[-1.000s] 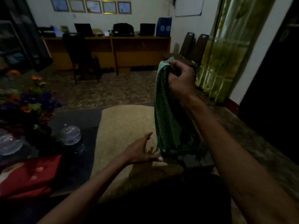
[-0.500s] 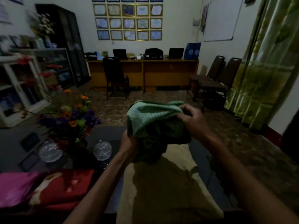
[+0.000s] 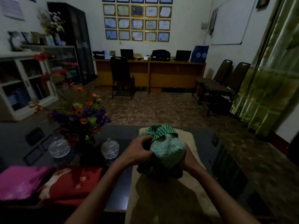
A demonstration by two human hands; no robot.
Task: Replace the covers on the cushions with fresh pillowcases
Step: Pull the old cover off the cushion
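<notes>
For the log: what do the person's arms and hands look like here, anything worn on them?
Both forearms are bare up to the bottom edge of the picture; no sleeve shows. The left hand has no glove and no watch or wristband at its wrist. The right hand is largely hidden behind the green patterned pillowcase, but its visible wrist is also bare. The dim light hides any rings.

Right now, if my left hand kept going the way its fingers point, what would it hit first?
The green pillowcase. The left hand already grips its bunched edge, fingers pointing right into the cloth; the right hand probably lies just behind, mostly hidden.
</notes>
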